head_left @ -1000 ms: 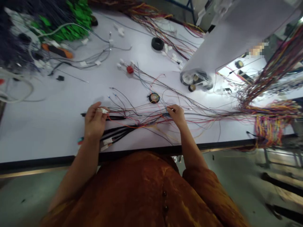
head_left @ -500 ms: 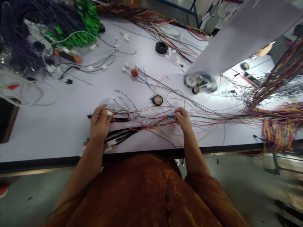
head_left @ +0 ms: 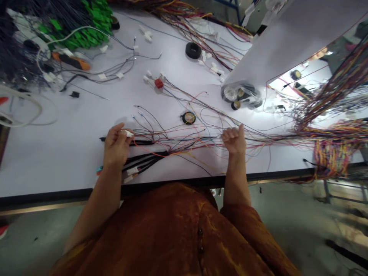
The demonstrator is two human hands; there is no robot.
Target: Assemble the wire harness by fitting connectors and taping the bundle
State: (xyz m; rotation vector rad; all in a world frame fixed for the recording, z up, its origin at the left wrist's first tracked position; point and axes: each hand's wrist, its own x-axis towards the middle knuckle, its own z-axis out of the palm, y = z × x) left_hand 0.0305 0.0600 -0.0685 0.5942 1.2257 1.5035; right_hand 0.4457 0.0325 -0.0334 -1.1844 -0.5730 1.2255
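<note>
The right hand (head_left: 235, 140) has moved rightward, fingers curled (its hold I cannot tell), while left hand (head_left: 116, 147) pinches a small white connector (head_left: 128, 133).

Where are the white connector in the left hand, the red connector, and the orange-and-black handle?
White connector (head_left: 129, 133): head view, on its exposed body.
Red connector (head_left: 158, 83): head view, on its red body.
Orange-and-black handle (head_left: 71, 61): head view, on its black middle section.
</note>
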